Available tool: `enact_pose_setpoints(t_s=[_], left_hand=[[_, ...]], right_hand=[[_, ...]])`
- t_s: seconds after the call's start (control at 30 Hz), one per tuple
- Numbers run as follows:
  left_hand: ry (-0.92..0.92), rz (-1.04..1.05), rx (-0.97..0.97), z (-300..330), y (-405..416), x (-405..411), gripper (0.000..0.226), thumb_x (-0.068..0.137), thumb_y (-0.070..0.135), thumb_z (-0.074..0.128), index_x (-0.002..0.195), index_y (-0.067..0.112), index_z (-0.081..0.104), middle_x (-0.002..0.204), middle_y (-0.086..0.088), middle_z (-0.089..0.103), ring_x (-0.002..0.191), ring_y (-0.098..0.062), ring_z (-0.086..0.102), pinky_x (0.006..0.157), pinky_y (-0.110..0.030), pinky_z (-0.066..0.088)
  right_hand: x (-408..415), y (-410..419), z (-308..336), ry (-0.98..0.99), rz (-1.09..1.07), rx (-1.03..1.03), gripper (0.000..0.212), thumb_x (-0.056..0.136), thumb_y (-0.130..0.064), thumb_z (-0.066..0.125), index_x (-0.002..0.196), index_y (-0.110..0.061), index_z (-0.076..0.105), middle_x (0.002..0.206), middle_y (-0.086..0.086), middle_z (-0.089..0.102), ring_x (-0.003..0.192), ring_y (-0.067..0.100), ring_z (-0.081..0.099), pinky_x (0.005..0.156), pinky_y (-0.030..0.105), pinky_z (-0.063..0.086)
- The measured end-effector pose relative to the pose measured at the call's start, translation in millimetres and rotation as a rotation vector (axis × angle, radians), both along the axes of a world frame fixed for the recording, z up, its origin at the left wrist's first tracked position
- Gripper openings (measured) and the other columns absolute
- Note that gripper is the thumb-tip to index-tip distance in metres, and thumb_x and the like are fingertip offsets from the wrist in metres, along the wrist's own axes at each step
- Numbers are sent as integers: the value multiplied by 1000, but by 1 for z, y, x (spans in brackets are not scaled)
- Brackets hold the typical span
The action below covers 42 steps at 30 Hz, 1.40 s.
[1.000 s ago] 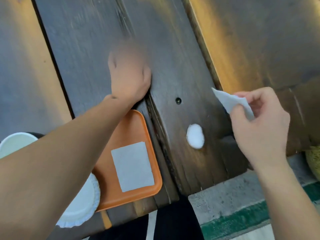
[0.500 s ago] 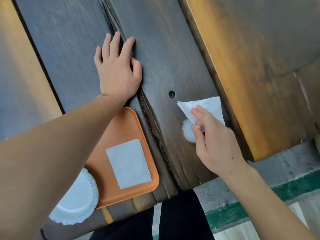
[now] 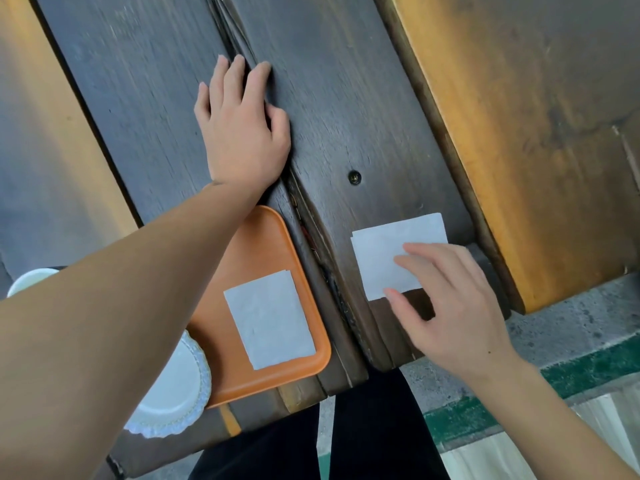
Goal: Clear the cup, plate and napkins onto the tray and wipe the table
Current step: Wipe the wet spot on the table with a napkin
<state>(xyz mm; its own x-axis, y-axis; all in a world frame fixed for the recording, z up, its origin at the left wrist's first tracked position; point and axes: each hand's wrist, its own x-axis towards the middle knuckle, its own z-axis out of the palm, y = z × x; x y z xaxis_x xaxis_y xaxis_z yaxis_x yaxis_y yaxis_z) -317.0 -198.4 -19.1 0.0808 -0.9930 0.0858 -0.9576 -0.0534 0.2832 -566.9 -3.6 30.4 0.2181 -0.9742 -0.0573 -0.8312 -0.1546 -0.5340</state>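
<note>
My left hand [image 3: 239,129] lies flat with spread fingers on the dark wooden table [image 3: 346,81], just beyond the orange tray [image 3: 252,244]. A folded white napkin [image 3: 270,318] lies on the tray, and a white paper plate [image 3: 173,393] sits at its near left, partly under my forearm. The rim of a white cup [image 3: 29,278] peeks out at the left edge. My right hand [image 3: 446,306] presses straight fingers onto a second white napkin [image 3: 388,258] spread flat on the table near its front edge. The white spot seen earlier is hidden.
A lighter orange-brown plank [image 3: 519,150] runs along the right side of the table, and another at the far left. A screw hole [image 3: 354,177] marks the board above the napkin. Concrete floor with a green stripe [image 3: 588,368] lies below the table edge.
My right hand brought the napkin down from the air, laid it flat over the white spot and now presses on it. My left hand stays planted on the table.
</note>
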Motion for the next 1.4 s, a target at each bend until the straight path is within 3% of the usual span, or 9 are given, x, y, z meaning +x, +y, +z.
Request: enact_pose_setpoints(t_s=[0.13, 0.57, 0.67, 0.83, 0.97, 1.1, 1.2, 1.27, 1.4], left_hand=[[10, -3, 5, 1, 0, 0, 57, 89, 28, 34, 144, 22, 50, 156, -6, 43, 153, -26, 25, 124, -49, 15], [18, -14, 14, 3, -1, 0, 58, 88, 27, 34, 143, 22, 50, 157, -6, 42, 153, -27, 24, 124, -49, 14], [11, -14, 10, 3, -1, 0, 58, 88, 27, 35, 143, 22, 50, 157, -6, 42, 153, -27, 24, 124, -49, 15], [12, -11, 9, 3, -1, 0, 58, 88, 26, 34, 143, 20, 50, 156, -7, 43, 153, -27, 24, 124, -50, 15], [6, -9, 18, 4, -1, 0, 57, 88, 26, 35, 143, 21, 50, 157, -7, 42, 153, -27, 24, 124, -50, 14], [-4, -8, 4, 2, -1, 0, 56, 88, 26, 36, 143, 20, 50, 155, -7, 43, 153, -27, 25, 124, -51, 16], [-8, -8, -4, 1, -2, 0, 55, 89, 25, 37, 142, 19, 51, 155, -7, 44, 152, -28, 26, 123, -51, 16], [-13, -8, -8, 1, -2, 1, 55, 89, 25, 37, 142, 19, 51, 154, -8, 44, 152, -28, 27, 123, -51, 17], [-20, -8, -6, 2, -1, 0, 55, 89, 25, 38, 142, 19, 52, 154, -9, 45, 152, -29, 27, 123, -51, 17]], right_hand=[[0, -11, -8, 117, -41, -7, 45, 89, -35, 72, 124, -8, 67, 113, 9, 61, 102, 23, 53, 84, 37, 46], [7, -16, -16, 140, -136, 66, 51, 84, -41, 74, 125, -12, 64, 113, 6, 56, 103, 20, 46, 87, 36, 41], [7, -18, -20, 98, -139, 56, 46, 85, -36, 75, 122, -11, 66, 111, 6, 57, 104, 19, 46, 88, 36, 42], [1, -34, -26, -62, -120, -3, 23, 86, -21, 75, 105, -8, 73, 101, 7, 64, 97, 19, 53, 81, 37, 51], [-3, -61, -24, -75, -60, 14, 6, 87, -12, 73, 92, -11, 76, 91, 3, 67, 87, 19, 58, 77, 40, 50], [-3, -93, -20, -70, 1, 52, 8, 89, -11, 70, 89, -12, 77, 90, 1, 68, 86, 17, 58, 75, 29, 48], [2, -119, -19, -78, 19, 37, 9, 90, -14, 69, 92, -12, 77, 90, 0, 67, 85, 17, 56, 75, 31, 47], [6, -136, -13, -63, 65, -35, 9, 91, -14, 67, 94, -11, 75, 90, 2, 66, 84, 19, 57, 75, 36, 46], [15, -160, 14, -141, -48, -225, 9, 92, -13, 65, 96, -5, 67, 95, 9, 64, 80, 11, 52, 69, 27, 45]])
